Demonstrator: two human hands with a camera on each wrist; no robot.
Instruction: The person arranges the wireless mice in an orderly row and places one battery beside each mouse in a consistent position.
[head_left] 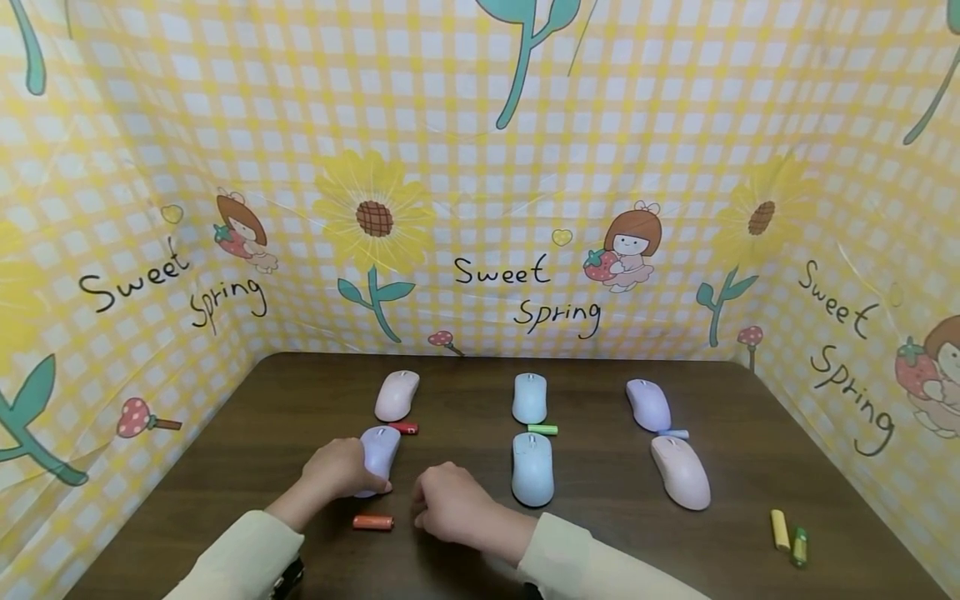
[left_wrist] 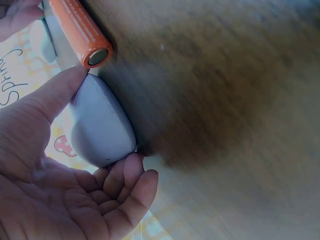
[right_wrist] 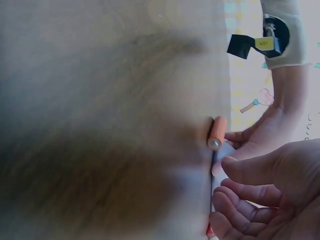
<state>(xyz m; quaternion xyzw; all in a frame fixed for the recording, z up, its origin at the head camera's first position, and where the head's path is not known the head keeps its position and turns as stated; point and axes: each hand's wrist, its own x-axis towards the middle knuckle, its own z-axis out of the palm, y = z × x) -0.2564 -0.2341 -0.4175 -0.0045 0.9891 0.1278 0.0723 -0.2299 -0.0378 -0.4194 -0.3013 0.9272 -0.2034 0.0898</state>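
Observation:
My left hand [head_left: 337, 468] grips a light purple computer mouse [head_left: 379, 454] at the table's left front, thumb at its near end. In the left wrist view the mouse [left_wrist: 102, 122] sits between thumb and fingertips, tilted in that view. An orange battery [head_left: 372, 522] lies just in front of it, close to the thumb. A red battery [head_left: 406, 428] lies behind the mouse, before a pink mouse [head_left: 397, 396]. To the right of the purple mouse, my right hand [head_left: 452, 504] hovers low over or rests on the table, fingers loosely curled and holding nothing in the right wrist view.
In the middle, two blue mice [head_left: 532, 469] have a green battery [head_left: 543, 430] between them. Farther right are a purple mouse [head_left: 648, 405], a blue battery [head_left: 674, 433] and a pink mouse [head_left: 681, 472]. Yellow [head_left: 780, 530] and green [head_left: 799, 547] batteries lie front right. Checked cloth [head_left: 480, 192] surrounds the table.

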